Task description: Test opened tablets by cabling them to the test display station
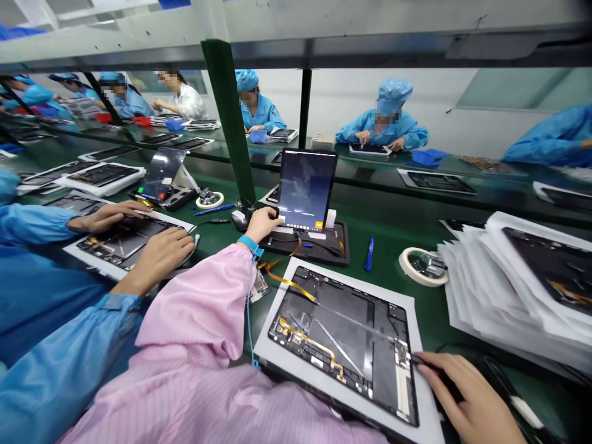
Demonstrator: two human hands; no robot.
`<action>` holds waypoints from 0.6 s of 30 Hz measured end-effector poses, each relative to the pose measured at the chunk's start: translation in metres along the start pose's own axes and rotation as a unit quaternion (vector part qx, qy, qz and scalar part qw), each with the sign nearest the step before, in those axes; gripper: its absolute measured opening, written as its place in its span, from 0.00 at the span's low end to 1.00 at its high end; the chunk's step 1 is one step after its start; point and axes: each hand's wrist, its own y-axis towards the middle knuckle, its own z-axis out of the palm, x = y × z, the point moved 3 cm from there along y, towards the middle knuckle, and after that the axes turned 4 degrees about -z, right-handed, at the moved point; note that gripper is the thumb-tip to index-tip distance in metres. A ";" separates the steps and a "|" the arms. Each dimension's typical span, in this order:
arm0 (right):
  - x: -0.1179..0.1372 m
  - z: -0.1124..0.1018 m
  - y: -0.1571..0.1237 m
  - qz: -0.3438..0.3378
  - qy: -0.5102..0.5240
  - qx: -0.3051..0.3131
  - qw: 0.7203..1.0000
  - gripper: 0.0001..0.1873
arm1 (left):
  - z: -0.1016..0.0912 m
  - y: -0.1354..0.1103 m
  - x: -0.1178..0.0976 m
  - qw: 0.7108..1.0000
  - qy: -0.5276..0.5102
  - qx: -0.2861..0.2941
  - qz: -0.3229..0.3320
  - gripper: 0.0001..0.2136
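My left hand (pixel 262 225) is at the lower left edge of an upright, lit tablet screen (pixel 308 191), its thumb at the front and its fingers curled by the side. The screen leans in a black stand (pixel 342 246). My right hand (pixel 472 394) pinches a small black plug (pixel 420 359) at the right edge of an open tablet housing (pixel 342 327). That housing lies on a white sheet (pixel 296 265), its inside facing up. A gold flex cable (pixel 291 283) runs from the housing toward the stand. What the plug meets is too small to make out.
At the right stands a stack of housings between white sheets (pixel 467 277). Near it are a tape roll with metal parts (pixel 423 266) and a blue pen (pixel 369 253). A co-worker's hands (pixel 160 253) rest on another housing at left. A green post (pixel 229 117) rises behind the screen.
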 end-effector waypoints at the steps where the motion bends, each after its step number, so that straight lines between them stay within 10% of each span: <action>1: -0.001 0.000 -0.001 0.002 0.000 0.002 1.000 0.18 | 0.000 -0.001 0.000 1.000 0.003 -0.007 -0.002 0.09; 18: -0.006 0.002 -0.002 -0.012 -0.005 -0.013 1.000 0.19 | 0.019 -0.067 -0.078 0.979 0.122 -0.035 0.157 0.22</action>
